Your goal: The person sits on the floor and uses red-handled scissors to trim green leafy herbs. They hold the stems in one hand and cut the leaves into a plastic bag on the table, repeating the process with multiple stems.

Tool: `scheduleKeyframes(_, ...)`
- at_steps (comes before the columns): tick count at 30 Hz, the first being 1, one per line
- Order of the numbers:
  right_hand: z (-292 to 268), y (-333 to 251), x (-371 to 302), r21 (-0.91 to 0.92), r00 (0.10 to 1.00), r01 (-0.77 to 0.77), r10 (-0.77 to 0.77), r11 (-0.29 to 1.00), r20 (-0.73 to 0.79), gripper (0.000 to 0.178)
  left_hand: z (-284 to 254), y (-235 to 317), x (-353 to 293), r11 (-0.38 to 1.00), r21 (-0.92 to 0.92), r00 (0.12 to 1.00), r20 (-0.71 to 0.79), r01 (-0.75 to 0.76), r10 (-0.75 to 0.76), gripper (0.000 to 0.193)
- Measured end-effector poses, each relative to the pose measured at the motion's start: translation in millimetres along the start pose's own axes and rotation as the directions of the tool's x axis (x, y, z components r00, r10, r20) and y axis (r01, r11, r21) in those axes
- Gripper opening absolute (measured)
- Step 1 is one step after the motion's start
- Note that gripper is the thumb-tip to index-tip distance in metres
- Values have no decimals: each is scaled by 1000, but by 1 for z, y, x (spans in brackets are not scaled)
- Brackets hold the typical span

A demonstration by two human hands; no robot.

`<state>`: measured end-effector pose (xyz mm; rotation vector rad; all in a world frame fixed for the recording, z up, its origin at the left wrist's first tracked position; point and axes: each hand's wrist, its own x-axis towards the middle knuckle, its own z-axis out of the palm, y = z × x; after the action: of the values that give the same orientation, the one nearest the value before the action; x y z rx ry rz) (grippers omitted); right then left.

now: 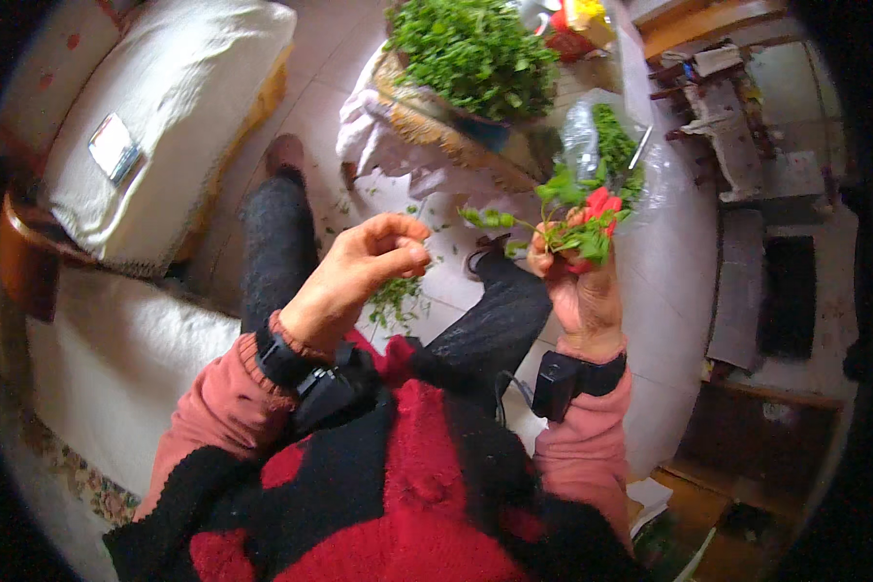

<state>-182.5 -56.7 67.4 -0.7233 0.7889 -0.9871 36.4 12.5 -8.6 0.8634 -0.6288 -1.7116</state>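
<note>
My left hand is raised over the floor between my knees, thumb and fingertips pinched together. Anything held in that pinch is too small to make out. To the right, my right hand is closed round a small bunch of leafy green sprigs, with one stem poking out leftward. A bright red thing shows at the bunch's far side; its kind is unclear. Just beyond lies a clear plastic bag with more greens in or against it. A large heap of leafy greens sits farther off.
The heap rests on a low surface with a fringed cloth. Loose leaves are scattered on the tiled floor. At left, a phone-like device lies on a white-covered seat. A red and yellow package stands at the far right.
</note>
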Motion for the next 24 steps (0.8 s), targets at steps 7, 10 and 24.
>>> scheduleKeyframes(7,-6,-7,4,158,989,-125,111,979,99,22,1,-1,-1,999,-31,997,62,37,-35,23)
scheduleKeyframes(10,-3,-8,7,105,981,-116,97,988,167,22,-2,4,-4,999,-29,999,48,26,-24,23)
scheduleKeyframes(24,12,-33,45,-669,936,222,-347,710,-58,19,-20,9,0,996,-87,999,48,23,-19,19)
